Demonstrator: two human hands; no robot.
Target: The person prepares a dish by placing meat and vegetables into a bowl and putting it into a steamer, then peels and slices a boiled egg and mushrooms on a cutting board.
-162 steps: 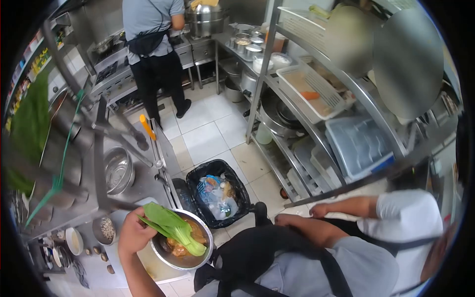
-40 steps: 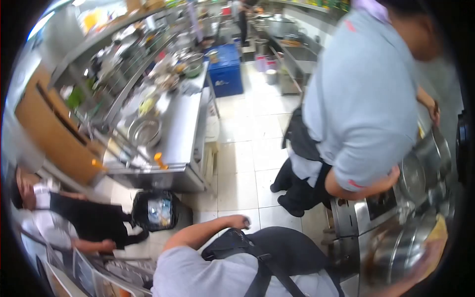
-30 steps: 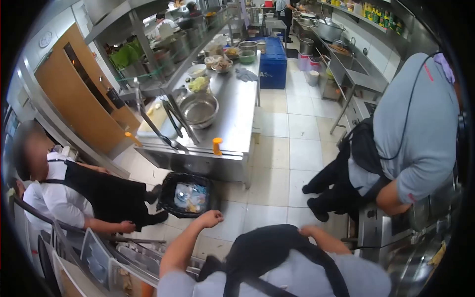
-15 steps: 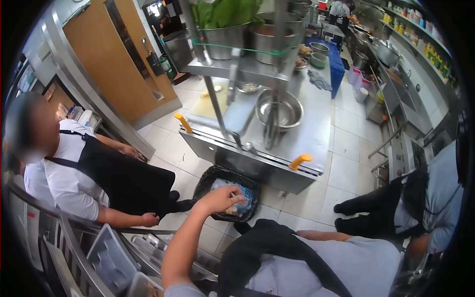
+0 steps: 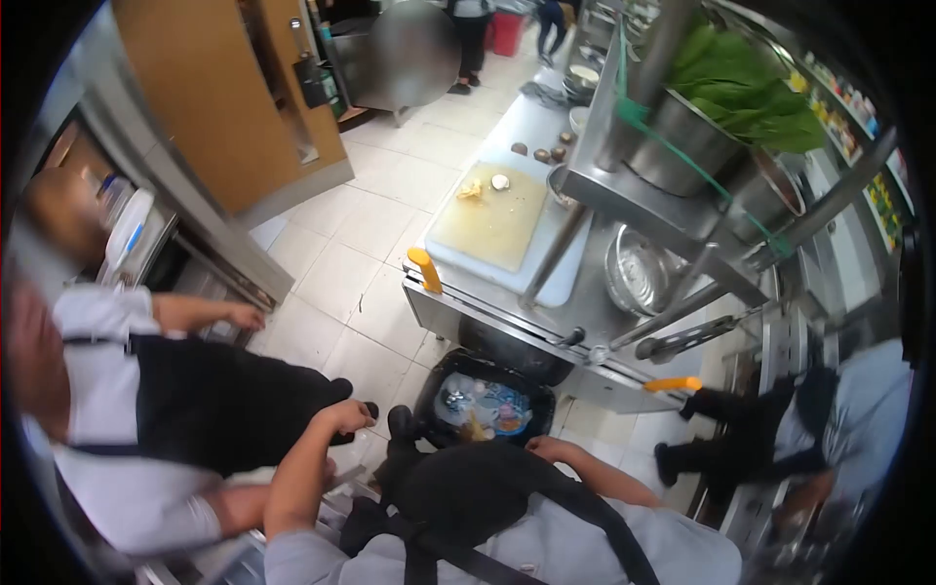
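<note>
My left hand [image 5: 346, 417] hangs beside my black apron [image 5: 468, 492], left of the bin, with its fingers loosely bent and nothing visible in them. Close to the apron's right side is my right hand [image 5: 551, 448]; its fingers are mostly hidden. On the floor just ahead stands a black-lined waste bin [image 5: 426, 414]. Inside it lie crumpled clear and blue plastic wrappers [image 5: 487, 402] and other scraps. Neither hand touches the bin.
A steel worktable [image 5: 600, 322] carries a cutting board [image 5: 492, 219], a metal bowl [image 5: 639, 273] and a shelf with leafy greens [image 5: 741, 88]. Orange handles [image 5: 424, 270] stick up at its edge. A person in a black apron [image 5: 224, 400] stands left, another person [image 5: 858, 400] right.
My left hand has moved left and back from over the bin. My view has turned, bringing the cutting board and my right hand into clearer sight. The person at left appears closer.
</note>
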